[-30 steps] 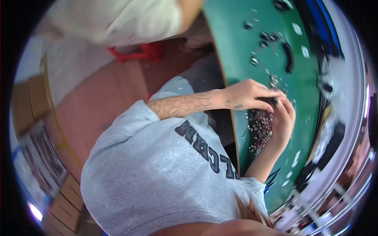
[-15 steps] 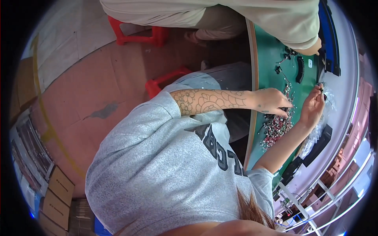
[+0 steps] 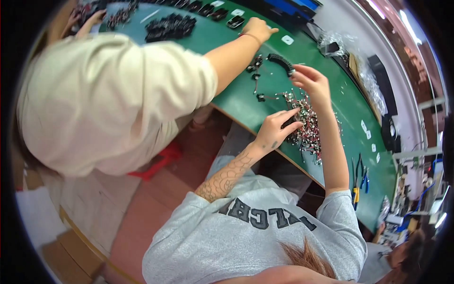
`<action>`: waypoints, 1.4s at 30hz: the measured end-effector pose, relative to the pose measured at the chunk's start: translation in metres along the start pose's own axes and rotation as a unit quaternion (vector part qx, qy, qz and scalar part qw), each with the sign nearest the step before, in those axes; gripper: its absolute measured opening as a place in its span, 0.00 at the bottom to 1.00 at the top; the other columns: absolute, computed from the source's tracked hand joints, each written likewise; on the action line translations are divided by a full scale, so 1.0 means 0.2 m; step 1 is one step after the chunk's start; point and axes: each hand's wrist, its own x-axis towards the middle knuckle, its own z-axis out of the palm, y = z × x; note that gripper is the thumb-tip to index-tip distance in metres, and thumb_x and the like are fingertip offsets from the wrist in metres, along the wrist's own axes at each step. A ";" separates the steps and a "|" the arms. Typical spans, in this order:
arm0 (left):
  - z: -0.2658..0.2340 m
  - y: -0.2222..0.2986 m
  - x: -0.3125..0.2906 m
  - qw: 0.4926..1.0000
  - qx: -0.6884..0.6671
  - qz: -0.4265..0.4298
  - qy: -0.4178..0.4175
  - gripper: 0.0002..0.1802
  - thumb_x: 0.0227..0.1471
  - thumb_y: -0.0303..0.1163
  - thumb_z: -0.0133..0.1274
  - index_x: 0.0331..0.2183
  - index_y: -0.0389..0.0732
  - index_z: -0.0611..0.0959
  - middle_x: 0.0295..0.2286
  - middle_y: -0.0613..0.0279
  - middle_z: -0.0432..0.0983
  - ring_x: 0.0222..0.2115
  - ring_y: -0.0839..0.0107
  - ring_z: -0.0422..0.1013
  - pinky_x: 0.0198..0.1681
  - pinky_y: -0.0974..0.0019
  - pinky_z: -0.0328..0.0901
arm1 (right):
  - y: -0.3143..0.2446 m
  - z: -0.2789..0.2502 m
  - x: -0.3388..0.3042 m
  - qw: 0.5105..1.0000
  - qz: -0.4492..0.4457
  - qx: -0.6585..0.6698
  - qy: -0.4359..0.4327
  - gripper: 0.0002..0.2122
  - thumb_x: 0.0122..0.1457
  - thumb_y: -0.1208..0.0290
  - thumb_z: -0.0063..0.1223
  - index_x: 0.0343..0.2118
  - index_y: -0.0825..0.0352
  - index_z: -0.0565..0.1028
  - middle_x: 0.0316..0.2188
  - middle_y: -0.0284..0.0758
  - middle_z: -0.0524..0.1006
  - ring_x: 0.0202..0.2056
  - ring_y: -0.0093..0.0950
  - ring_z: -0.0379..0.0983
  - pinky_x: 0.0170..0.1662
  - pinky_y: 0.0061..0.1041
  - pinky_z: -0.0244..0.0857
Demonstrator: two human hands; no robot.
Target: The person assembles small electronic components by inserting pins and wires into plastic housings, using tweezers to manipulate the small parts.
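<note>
My left hand (image 3: 275,128), below the tattooed forearm, reaches into a pile of small wired components (image 3: 308,130) with red and black leads and silvery ends. Its thumb and fingers are apart, with nothing visible between them. Farther out, my right hand (image 3: 313,87) pinches a small black part at the near end of a curved row of black parts (image 3: 280,63); the fingers partly hide it. A few loose wired parts (image 3: 260,97) lie left of the pile on the green table (image 3: 236,102).
A co-worker's hand (image 3: 257,31) reaches across at the far left, near black parts (image 3: 170,27) in a heap. White labels (image 3: 287,39) dot the table. Pliers (image 3: 357,182) lie at the right. Clear plastic bags (image 3: 371,80) line the far edge.
The view has turned toward the co-worker's side. My right hand, which held up a small dark piece, has come to the end of the black row. My left hand stays at the pile.
</note>
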 end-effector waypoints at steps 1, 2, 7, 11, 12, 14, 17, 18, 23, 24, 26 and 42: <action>0.00 0.00 0.01 1.000 0.000 -0.007 -0.004 0.21 0.49 0.30 0.59 0.46 0.34 0.79 0.30 0.58 0.78 0.23 0.71 0.68 0.28 0.72 0.63 | 0.03 0.00 0.02 1.000 -0.004 -0.022 -0.008 0.14 0.52 0.76 0.58 0.43 0.72 0.77 0.36 0.40 0.80 0.39 0.26 0.77 0.41 0.19 0.71; 0.01 0.00 0.02 1.000 0.001 -0.015 -0.006 0.20 0.50 0.30 0.59 0.46 0.33 0.79 0.30 0.58 0.78 0.23 0.70 0.68 0.29 0.72 0.64 | 0.07 0.00 0.06 1.000 -0.009 -0.010 0.008 0.14 0.52 0.76 0.58 0.43 0.72 0.77 0.36 0.40 0.80 0.39 0.26 0.77 0.41 0.19 0.71; 0.01 -0.02 0.00 0.998 0.005 -0.056 -0.006 0.20 0.53 0.30 0.56 0.47 0.34 0.78 0.30 0.59 0.76 0.24 0.71 0.69 0.30 0.71 0.64 | 0.20 -0.11 0.12 0.995 -0.086 -0.050 -0.023 0.17 0.50 0.75 0.58 0.45 0.70 0.77 0.35 0.38 0.81 0.34 0.27 0.78 0.41 0.22 0.72; -0.01 0.02 0.03 0.990 -0.052 -0.133 -0.008 0.20 0.58 0.27 0.46 0.53 0.37 0.74 0.32 0.63 0.72 0.22 0.79 0.66 0.28 0.79 0.61 | 0.23 -0.24 0.10 0.986 -0.076 -0.146 0.001 0.15 0.49 0.73 0.58 0.42 0.70 0.79 0.32 0.38 0.81 0.31 0.28 0.78 0.38 0.24 0.71; -0.01 0.02 0.03 0.989 -0.056 -0.138 -0.013 0.20 0.58 0.27 0.46 0.53 0.37 0.74 0.32 0.63 0.72 0.22 0.79 0.66 0.28 0.79 0.61 | 0.22 -0.28 0.10 0.976 -0.060 -0.210 0.003 0.14 0.49 0.72 0.58 0.40 0.70 0.79 0.30 0.38 0.81 0.30 0.28 0.77 0.37 0.25 0.71; -0.02 0.01 0.03 0.984 -0.083 -0.154 -0.007 0.21 0.59 0.28 0.44 0.54 0.36 0.72 0.34 0.62 0.71 0.22 0.79 0.66 0.28 0.79 0.61 | 0.22 -0.36 0.09 0.942 -0.025 -0.336 0.004 0.13 0.48 0.70 0.58 0.35 0.70 0.81 0.27 0.39 0.81 0.28 0.30 0.77 0.35 0.26 0.71; -0.01 0.01 0.03 0.988 -0.053 -0.143 -0.015 0.22 0.60 0.30 0.44 0.55 0.35 0.71 0.36 0.61 0.71 0.22 0.79 0.66 0.28 0.80 0.62 | 0.25 -0.40 0.08 0.921 -0.006 -0.389 -0.016 0.11 0.47 0.69 0.58 0.31 0.70 0.81 0.26 0.40 0.80 0.26 0.32 0.76 0.34 0.28 0.70; 0.00 0.01 0.03 0.988 -0.058 -0.145 -0.007 0.22 0.60 0.29 0.45 0.55 0.35 0.71 0.36 0.60 0.72 0.22 0.79 0.66 0.28 0.80 0.62 | 0.26 -0.40 0.08 0.910 0.000 -0.414 -0.029 0.11 0.47 0.68 0.57 0.29 0.70 0.81 0.25 0.40 0.80 0.26 0.34 0.76 0.34 0.29 0.70; 0.03 0.03 0.02 0.984 -0.051 -0.169 -0.010 0.21 0.58 0.27 0.46 0.53 0.34 0.72 0.38 0.58 0.74 0.23 0.80 0.66 0.28 0.80 0.63 | 0.28 -0.41 0.06 0.883 -0.016 -0.462 -0.087 0.09 0.47 0.70 0.57 0.26 0.72 0.79 0.21 0.39 0.78 0.22 0.31 0.73 0.31 0.27 0.69; 0.03 0.03 0.02 0.983 -0.048 -0.177 -0.012 0.21 0.57 0.26 0.47 0.53 0.34 0.72 0.38 0.57 0.75 0.23 0.80 0.66 0.29 0.80 0.63 | 0.28 -0.41 0.07 0.876 -0.024 -0.470 -0.103 0.09 0.47 0.70 0.56 0.25 0.73 0.79 0.20 0.38 0.78 0.22 0.30 0.72 0.30 0.27 0.69; 0.03 0.01 0.02 0.985 -0.015 -0.171 0.009 0.21 0.56 0.24 0.48 0.52 0.33 0.73 0.37 0.58 0.76 0.23 0.80 0.66 0.28 0.80 0.63 | 0.27 -0.38 0.08 0.879 0.000 -0.459 -0.126 0.09 0.47 0.70 0.55 0.24 0.72 0.79 0.19 0.38 0.77 0.21 0.30 0.72 0.29 0.26 0.68; 0.00 -0.16 0.05 0.975 -0.092 -0.030 0.200 0.18 0.59 0.33 0.50 0.48 0.33 0.76 0.32 0.60 0.78 0.24 0.80 0.69 0.26 0.79 0.64 | 0.35 -0.65 0.21 0.989 -0.050 -0.122 -0.073 0.06 0.58 0.74 0.48 0.34 0.70 0.74 0.26 0.35 0.75 0.25 0.22 0.69 0.29 0.17 0.64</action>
